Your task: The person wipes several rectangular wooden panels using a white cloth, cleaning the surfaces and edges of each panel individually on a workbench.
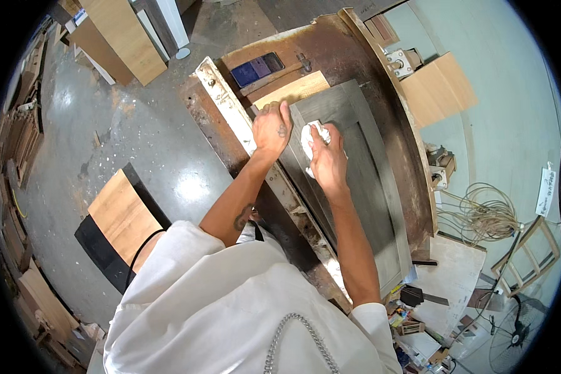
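A grey wood-grain cabinet door point(374, 181) with a recessed middle panel lies on a worn brown workbench point(380, 81). My right hand point(329, 163) is closed on a crumpled white cloth point(308, 138) and presses it on the door's frame, towards the far left corner. At that same corner, my left hand point(272, 129) is curled against the door's left edge; its fingertips are hidden from view. Just beyond both hands, a light wooden board point(296, 88) shows from beside the door's far end.
A phone point(257, 69) lies at the bench's far end. A chipped white rail point(224, 93) borders the bench on my side. Leaning boards point(121, 37) stand far left. At right are a coiled cable point(483, 212), a fan point(516, 336) and clutter point(414, 327).
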A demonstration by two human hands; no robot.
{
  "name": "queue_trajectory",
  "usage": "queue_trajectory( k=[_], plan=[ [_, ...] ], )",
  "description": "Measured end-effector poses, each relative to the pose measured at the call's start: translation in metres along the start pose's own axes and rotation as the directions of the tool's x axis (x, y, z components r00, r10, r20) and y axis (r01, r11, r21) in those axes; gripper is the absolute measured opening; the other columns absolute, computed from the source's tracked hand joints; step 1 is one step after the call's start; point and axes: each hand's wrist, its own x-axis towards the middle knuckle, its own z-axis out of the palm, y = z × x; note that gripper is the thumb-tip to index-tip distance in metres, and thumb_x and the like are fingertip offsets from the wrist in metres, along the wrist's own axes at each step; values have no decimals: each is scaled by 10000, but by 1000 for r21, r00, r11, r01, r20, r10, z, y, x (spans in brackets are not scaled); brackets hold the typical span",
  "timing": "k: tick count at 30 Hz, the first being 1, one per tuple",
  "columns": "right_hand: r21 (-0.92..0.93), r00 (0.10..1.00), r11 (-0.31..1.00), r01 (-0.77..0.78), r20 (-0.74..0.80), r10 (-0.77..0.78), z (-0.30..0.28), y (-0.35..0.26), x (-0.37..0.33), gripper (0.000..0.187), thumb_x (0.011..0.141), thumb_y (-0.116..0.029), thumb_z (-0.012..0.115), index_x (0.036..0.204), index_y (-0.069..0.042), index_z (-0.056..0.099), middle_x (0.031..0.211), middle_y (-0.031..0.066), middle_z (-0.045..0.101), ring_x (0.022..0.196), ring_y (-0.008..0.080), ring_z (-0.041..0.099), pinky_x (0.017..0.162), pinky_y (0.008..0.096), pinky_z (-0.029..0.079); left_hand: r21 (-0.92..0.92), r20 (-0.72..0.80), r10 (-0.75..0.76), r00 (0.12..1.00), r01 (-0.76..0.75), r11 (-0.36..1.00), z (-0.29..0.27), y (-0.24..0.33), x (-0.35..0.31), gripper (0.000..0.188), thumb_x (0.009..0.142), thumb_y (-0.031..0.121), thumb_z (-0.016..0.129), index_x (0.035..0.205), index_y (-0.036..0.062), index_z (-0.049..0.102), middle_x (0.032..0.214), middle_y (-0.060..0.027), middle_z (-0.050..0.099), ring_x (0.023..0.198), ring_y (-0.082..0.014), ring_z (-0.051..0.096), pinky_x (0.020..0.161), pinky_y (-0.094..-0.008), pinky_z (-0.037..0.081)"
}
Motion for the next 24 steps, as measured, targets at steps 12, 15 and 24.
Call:
queue_trajectory(
  k=[12, 15, 24],
  plan=[
    [795, 807, 295, -531, 368, 461, -49, 44, -4, 201, 911, -87, 499, 1063, -55, 626, 1013, 68, 611, 856, 179, 599, 738, 301, 483, 7, 17, 1, 1000, -1, 1000, 4, 2, 4, 318, 935, 249, 448, 895, -9, 630, 852, -221, 632, 771, -382, 615, 715, -455, 491],
    [918, 807, 21, -396, 337, 485, -53, 42, 11, 177, 926, -108, 503, 1040, -39, 620, 970, 64, 633, 838, 140, 583, 730, 269, 467, -6, 9, 13, 1000, -13, 1000, 6, 2, 3, 323, 935, 251, 446, 873, -12, 624, 855, -225, 630, 779, -388, 612, 716, -456, 490],
    [234, 994, 967, -101, 60, 90, -6, 6, -12, 327, 795, -159, 648, 1102, -71, 580, 1060, 128, 523, 962, 333, 545, 789, 411, 465, 9, 17, 10, 1000, -10, 1000, 2, 1, 0, 338, 951, 278, 439, 847, 0, 601, 838, -200, 604, 786, -388, 590, 692, -464, 477]
  ],
)
